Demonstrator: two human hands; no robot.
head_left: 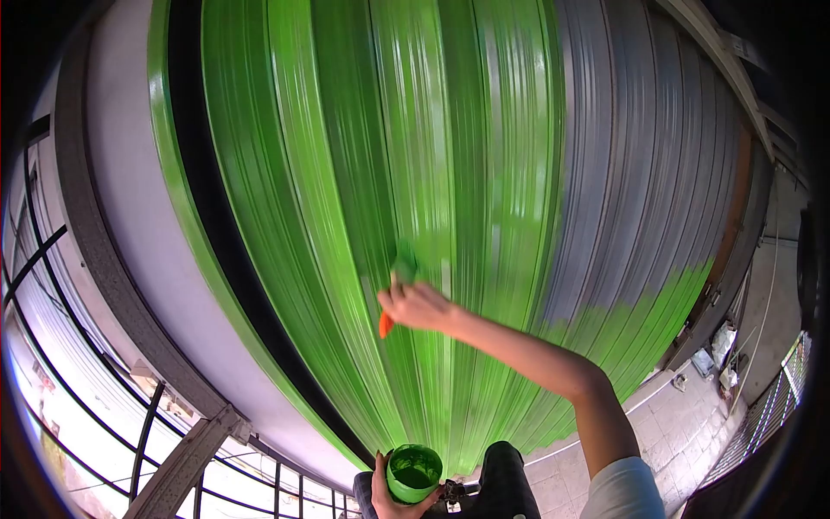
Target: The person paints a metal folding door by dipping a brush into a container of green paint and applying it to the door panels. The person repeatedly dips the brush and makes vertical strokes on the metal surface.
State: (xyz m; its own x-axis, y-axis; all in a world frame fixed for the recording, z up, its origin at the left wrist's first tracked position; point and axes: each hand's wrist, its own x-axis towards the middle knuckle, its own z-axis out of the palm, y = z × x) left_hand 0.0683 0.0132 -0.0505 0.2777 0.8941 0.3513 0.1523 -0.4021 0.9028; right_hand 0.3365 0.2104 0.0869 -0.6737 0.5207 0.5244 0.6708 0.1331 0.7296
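Note:
My right hand (415, 304) is closed round a paintbrush with an orange handle (386, 325). Its green-coated bristles (404, 259) are blurred and lie against a ribbed metal panel (346, 173). Bright green paint covers the left and lower parts of that panel, while its upper right part (622, 156) is still bare grey. Low in the view, my left hand (386, 495) wraps round a small tub (415, 474) with green paint inside. Paint is smeared over the tub's inner wall and rim.
Left of the panel run a black strip (216, 208) and a pale wall (147, 173). Dark metal bars (52, 251) cross the far left. Paving (674, 432) and some litter (724, 342) lie at lower right. My knees (506, 476) show below.

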